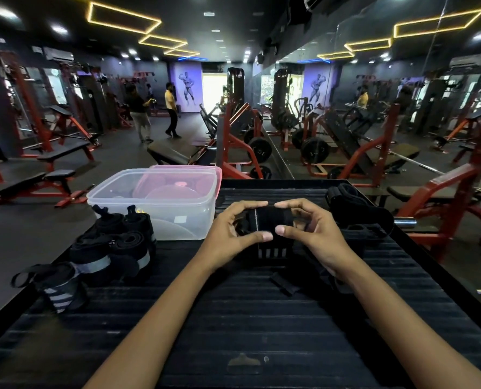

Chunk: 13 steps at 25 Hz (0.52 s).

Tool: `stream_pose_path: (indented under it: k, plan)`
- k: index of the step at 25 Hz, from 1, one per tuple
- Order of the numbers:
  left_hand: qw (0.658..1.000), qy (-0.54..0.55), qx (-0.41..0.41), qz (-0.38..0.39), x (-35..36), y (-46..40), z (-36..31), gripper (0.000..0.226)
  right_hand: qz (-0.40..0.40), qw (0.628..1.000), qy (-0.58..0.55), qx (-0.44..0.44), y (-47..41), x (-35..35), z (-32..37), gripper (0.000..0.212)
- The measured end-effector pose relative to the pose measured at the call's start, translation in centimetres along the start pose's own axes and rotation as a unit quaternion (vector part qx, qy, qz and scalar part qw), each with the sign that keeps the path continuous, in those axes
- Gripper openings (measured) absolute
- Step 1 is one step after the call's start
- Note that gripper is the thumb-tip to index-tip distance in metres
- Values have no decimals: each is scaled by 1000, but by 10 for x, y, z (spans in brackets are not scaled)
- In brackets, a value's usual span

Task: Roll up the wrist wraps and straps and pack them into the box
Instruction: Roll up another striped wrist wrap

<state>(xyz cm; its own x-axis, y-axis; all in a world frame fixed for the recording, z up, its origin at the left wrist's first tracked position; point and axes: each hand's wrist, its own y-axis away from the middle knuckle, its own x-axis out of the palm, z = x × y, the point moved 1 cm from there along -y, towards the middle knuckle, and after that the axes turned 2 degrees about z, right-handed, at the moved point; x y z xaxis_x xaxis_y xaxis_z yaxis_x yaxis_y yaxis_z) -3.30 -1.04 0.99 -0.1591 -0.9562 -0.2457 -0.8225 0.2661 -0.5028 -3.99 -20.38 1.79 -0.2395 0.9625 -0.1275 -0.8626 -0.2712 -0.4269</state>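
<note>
Both hands hold one black wrist wrap (271, 220) above the ribbed black platform (233, 318). My left hand (233, 228) pinches its left end and my right hand (312, 228) pinches its right end. The wrap is partly rolled, and its striped tail (274, 252) hangs down to the platform. A clear plastic box (160, 209) stands open to the left of my hands. Several rolled black wraps (115, 242) lie in front of the box, and one striped wrap (57, 290) lies nearest the left edge. More loose black straps (357, 209) are piled to the right.
A pink lid (188, 171) sits behind and under the clear box. A short black strap end (285, 283) lies under my right forearm. The platform drops off at its left and right edges. Red gym machines, benches and two people stand in the room beyond.
</note>
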Motion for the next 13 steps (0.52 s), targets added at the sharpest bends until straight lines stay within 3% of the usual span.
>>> stream_pose_path:
  k: [2, 8, 13]
  plan:
    - [999, -29, 13, 13, 2, 0, 1, 52, -17, 1000, 23, -5, -1, -1, -1, 33]
    - [1000, -24, 2, -12, 1, 0, 0, 22, 27, 997, 71, -29, 1, 2, 4, 45]
    - [999, -20, 24, 32, 3, 1, -1, 57, -8, 998, 54, -44, -1, 0, 1, 40]
